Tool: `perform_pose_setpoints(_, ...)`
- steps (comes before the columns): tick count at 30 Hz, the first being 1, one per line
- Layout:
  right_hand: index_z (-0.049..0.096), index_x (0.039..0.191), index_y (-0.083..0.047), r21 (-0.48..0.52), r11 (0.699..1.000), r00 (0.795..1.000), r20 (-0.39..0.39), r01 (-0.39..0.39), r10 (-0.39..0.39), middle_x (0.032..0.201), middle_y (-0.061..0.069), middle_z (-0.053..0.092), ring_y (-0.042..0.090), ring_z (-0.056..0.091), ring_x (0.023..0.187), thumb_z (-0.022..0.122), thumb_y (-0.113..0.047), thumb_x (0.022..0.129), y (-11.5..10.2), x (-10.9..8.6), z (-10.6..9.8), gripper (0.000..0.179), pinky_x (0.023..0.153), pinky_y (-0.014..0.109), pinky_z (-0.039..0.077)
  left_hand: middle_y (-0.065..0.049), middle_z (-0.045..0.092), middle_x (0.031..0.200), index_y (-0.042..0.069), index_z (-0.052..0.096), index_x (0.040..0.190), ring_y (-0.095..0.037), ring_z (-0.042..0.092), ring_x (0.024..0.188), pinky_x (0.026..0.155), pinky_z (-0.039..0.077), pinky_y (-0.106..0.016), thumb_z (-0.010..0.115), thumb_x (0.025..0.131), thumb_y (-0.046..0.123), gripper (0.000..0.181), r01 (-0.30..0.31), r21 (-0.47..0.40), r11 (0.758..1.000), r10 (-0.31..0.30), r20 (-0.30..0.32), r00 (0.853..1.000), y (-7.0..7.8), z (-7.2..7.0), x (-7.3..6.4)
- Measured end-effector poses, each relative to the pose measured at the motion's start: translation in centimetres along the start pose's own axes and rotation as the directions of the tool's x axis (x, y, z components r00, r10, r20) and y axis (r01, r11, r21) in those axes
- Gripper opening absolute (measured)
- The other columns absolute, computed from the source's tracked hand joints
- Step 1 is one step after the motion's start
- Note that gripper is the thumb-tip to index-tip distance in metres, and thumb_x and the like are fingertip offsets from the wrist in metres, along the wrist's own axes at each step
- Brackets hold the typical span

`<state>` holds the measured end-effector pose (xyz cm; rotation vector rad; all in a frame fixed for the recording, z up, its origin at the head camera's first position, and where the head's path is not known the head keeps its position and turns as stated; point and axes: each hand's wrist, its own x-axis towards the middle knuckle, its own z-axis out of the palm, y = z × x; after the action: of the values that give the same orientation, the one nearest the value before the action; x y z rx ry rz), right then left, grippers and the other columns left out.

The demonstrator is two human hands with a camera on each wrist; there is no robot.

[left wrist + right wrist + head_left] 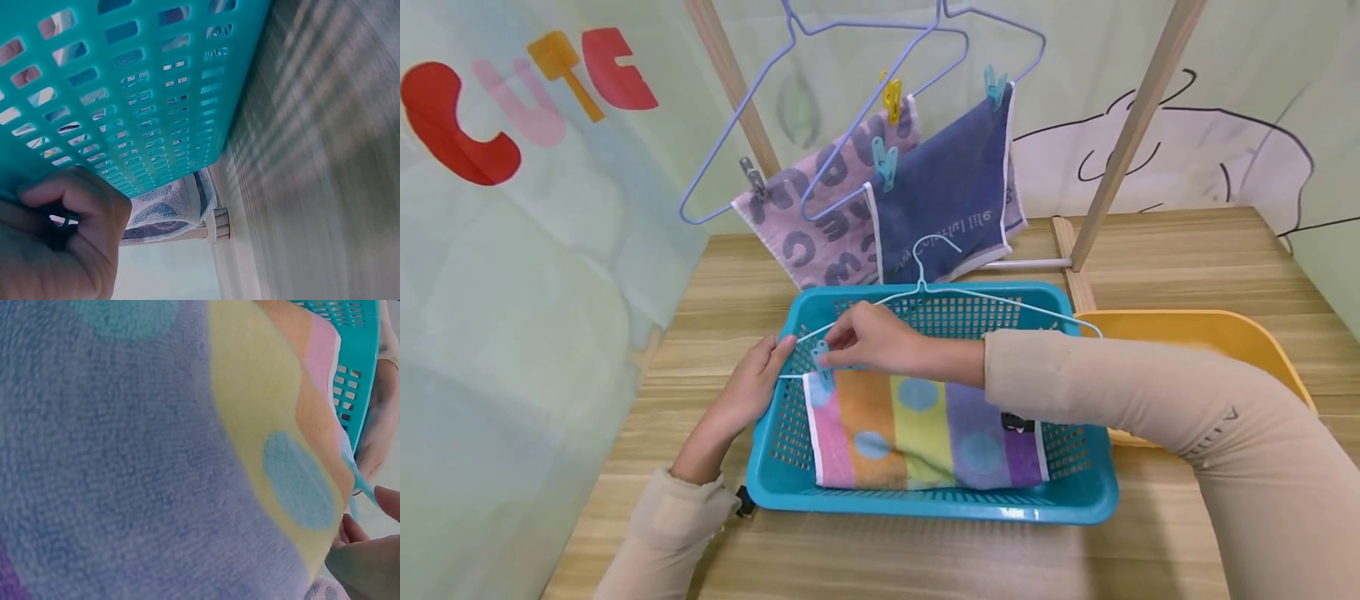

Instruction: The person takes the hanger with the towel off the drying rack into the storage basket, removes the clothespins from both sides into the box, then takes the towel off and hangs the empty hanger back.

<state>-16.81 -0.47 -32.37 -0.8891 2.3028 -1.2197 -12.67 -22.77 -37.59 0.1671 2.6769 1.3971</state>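
Note:
A light blue clothes hanger (992, 298) lies across the teal basket (925, 504), its hook toward the far side. From its lower bar hangs a striped towel (925, 425) with blue dots, spread inside the basket. My left hand (748, 387) grips the hanger's left end at the basket's left rim; in the left wrist view its fingers are curled beside the basket wall. My right hand (880, 337) pinches a blue clothespin (822, 362) at the towel's upper left corner. In the right wrist view the towel covers most of the picture, with the clothespin's legs (364, 484) near my thumb.
Behind the basket, a pink lettered towel (820, 208) and a navy towel (947, 183) hang from purple hangers (737, 125) with clothespins. A wooden rack (1138, 133) stands there. To the right is a yellow basin (1195, 329), partly behind my right sleeve.

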Motion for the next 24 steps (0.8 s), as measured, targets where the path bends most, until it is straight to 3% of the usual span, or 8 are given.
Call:
perform_pose_setpoints(10,0.072,0.106,0.004,0.050,0.998,0.999,-0.033,0.043,-0.041,0.095,0.009,0.073,0.014,0.068,0.087,0.075,-0.013,0.090,0.00,0.20,0.17,0.023,0.073,0.021,0.053,-0.017,0.063,0.088,-0.009,0.052,0.113,-0.017,0.062,0.072,0.065,0.053,-0.030,0.035,0.111,0.030,0.043,0.003,0.011,1.000,-0.003,-0.013,1.000,-0.09,0.09,0.07)
perform_pose_setpoints(20,0.072,0.096,0.002,0.068,0.989,0.985,-0.127,0.129,-0.120,0.086,0.008,0.070,0.013,0.064,0.075,0.074,-0.006,0.090,0.17,-0.11,0.61,0.011,0.069,0.020,0.050,-0.015,0.062,0.088,-0.008,0.052,0.114,-0.016,0.060,0.072,0.064,0.052,-0.030,0.035,0.111,0.027,0.040,0.016,0.017,1.000,-0.015,-0.014,1.000,0.08,0.09,0.00)
perform_pose_setpoints(24,0.071,0.093,0.003,0.110,0.985,0.981,-0.158,0.134,-0.115,0.080,0.007,0.068,0.019,0.064,0.069,0.074,-0.003,0.090,0.04,-0.26,0.53,0.007,0.066,0.021,0.050,-0.014,0.061,0.086,-0.008,0.052,0.113,-0.016,0.060,0.072,0.064,0.052,-0.029,0.035,0.111,0.029,0.041,0.015,0.018,1.000,-0.015,-0.018,1.000,0.21,0.06,-0.04)
